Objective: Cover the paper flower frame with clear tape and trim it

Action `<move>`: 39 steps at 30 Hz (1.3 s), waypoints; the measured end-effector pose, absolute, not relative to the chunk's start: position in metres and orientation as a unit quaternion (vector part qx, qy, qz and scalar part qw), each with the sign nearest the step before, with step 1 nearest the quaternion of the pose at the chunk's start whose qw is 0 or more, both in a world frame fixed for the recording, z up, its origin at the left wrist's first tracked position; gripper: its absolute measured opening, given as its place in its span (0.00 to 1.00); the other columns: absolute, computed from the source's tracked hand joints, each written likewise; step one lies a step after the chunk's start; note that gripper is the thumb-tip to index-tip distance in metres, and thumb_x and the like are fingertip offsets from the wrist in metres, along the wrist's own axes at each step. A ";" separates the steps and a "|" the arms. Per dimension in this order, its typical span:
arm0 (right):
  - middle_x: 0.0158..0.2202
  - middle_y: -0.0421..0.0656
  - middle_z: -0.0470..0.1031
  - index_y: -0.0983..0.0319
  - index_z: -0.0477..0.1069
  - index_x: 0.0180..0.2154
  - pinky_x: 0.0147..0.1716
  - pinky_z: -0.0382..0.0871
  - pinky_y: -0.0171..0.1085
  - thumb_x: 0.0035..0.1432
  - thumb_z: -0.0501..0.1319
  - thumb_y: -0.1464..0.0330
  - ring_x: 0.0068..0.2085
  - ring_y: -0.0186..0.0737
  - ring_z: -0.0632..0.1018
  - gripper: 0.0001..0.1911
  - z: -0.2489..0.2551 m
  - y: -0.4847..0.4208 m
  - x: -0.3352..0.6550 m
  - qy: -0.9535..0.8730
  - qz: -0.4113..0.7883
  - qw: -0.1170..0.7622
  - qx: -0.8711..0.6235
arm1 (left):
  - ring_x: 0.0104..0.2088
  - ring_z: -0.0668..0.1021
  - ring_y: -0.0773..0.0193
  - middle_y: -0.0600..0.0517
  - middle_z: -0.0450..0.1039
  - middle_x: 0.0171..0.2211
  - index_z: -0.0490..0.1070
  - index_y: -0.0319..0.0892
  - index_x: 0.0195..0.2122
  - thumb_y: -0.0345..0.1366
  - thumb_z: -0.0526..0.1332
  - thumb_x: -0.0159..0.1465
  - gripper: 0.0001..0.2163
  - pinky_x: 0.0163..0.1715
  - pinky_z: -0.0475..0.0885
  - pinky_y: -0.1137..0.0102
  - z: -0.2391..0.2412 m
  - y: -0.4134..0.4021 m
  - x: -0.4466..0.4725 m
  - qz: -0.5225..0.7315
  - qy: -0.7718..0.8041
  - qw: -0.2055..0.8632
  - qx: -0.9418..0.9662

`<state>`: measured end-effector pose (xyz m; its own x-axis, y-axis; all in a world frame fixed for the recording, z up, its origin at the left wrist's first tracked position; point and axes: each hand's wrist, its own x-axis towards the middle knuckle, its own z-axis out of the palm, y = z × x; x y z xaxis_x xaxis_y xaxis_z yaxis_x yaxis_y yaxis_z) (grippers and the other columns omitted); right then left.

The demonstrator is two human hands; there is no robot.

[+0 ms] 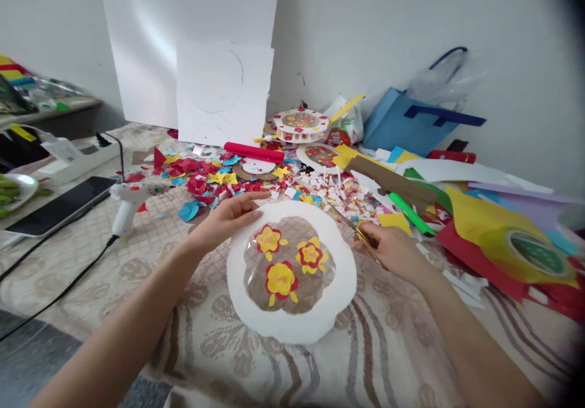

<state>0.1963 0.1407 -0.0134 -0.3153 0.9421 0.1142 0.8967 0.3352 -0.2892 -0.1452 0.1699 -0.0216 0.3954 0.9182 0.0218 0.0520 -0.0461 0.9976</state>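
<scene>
A white scalloped paper ring (291,330) with a clear film window lies in front of me. Three red and yellow paper flowers (280,279) sit on the film. With thumb and fingers, my left hand (233,214) grips the ring's upper left edge. My right hand (386,246) holds gold-handled scissors (362,235) just off the ring's right side, blades pointing away to the upper left. Whether the blades touch the ring I cannot tell.
Paper scraps (315,182) heap beyond the ring. A white glue gun (125,207) and a phone (61,206) lie left. On the right are a green marker-like stick (411,214), coloured sheets (479,219) and a tape roll (537,253). A decorated paper tier (299,123) stands behind.
</scene>
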 end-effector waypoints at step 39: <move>0.24 0.40 0.70 0.60 0.66 0.29 0.25 0.48 0.34 0.58 0.53 0.45 0.25 0.36 0.68 0.25 -0.008 0.114 0.152 -0.871 0.064 0.000 -0.487 | 0.26 0.72 0.69 0.54 0.71 0.29 0.63 0.40 0.47 0.38 0.59 0.61 0.15 0.24 0.66 0.75 -0.027 0.165 -0.124 0.220 0.297 0.602 0.708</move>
